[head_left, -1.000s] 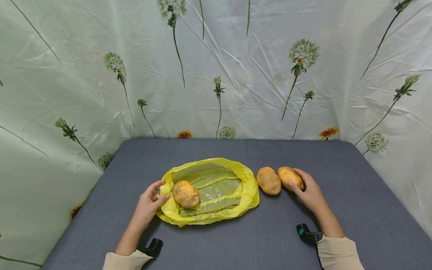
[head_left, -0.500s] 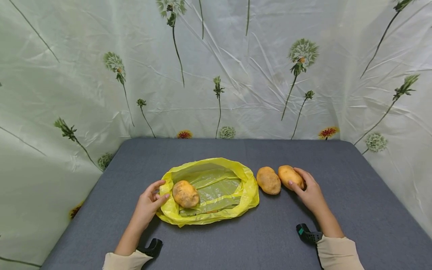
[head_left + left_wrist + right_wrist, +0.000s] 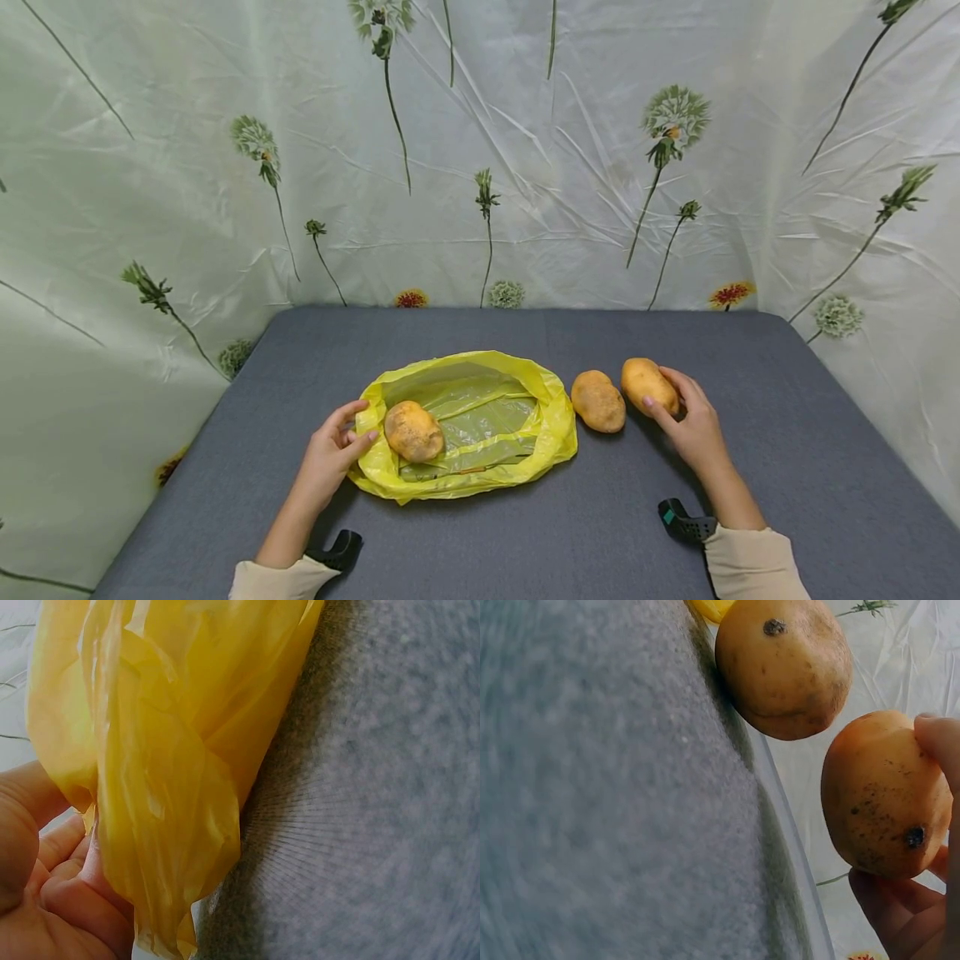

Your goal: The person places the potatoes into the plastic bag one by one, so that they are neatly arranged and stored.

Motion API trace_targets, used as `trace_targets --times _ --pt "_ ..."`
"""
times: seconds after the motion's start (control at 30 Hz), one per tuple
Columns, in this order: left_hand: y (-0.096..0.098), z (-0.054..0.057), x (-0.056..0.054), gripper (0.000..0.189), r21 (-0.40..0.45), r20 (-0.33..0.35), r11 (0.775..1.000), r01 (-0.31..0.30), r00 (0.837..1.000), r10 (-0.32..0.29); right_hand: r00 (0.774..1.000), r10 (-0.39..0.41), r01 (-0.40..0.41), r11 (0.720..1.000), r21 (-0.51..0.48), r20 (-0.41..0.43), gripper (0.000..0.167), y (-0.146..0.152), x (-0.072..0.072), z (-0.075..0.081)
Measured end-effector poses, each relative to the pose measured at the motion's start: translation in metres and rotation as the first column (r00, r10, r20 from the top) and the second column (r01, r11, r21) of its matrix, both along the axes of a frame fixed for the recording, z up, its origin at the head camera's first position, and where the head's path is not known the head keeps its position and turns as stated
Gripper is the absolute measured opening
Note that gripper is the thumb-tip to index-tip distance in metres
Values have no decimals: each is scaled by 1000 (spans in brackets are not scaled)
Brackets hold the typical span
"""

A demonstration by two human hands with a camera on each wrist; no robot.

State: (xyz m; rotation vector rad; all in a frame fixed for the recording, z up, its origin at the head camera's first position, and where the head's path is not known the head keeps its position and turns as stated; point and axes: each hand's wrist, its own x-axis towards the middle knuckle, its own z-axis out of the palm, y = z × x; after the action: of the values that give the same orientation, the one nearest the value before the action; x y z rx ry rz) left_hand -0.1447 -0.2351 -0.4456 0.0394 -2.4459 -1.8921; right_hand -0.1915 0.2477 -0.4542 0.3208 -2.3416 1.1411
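Note:
A yellow plastic bag (image 3: 555, 425) lies with its mouth spread wide, and one potato (image 3: 414, 432) sits inside at its left end. My left hand (image 3: 330, 450) pinches the bag's left rim between thumb and fingers; in the left wrist view the crumpled bag side (image 3: 165, 787) hides part of the fingers. To the right, my right hand (image 3: 693, 421) grips a potato (image 3: 648, 387) between thumb and fingers. The right wrist view shows this potato (image 3: 885, 795) raised off the table. Another potato (image 3: 597, 402) rests on the table between the bag and the held one.
The table has a grey cloth top (image 3: 495, 550). Behind it and at both sides hangs a pale curtain (image 3: 555, 150) printed with flowers. Black wrist mounts (image 3: 686, 521) sit at both sleeves.
My right hand has lifted its potato slightly up and away from the neighbouring potato. The left hand and the bag have stayed in place.

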Motion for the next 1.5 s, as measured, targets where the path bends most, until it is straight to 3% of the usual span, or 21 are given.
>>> trace_targets --times 0.3,0.6,1.33,1.5 --pt "0 -1 1 54 3 -11 1000 -6 1000 6 999 -8 7 999 -32 -31 53 -11 3 8" --pt "1 1 2 52 -20 -34 1000 -13 999 12 997 36 -38 999 -24 -67 56 -28 9 25" --pt "0 -1 -1 54 -13 13 1000 -13 1000 13 977 189 -192 981 -21 -99 60 -58 13 26" --pt "2 7 3 52 -11 17 1000 -10 1000 10 967 232 -236 972 -18 -108 59 -65 13 24"
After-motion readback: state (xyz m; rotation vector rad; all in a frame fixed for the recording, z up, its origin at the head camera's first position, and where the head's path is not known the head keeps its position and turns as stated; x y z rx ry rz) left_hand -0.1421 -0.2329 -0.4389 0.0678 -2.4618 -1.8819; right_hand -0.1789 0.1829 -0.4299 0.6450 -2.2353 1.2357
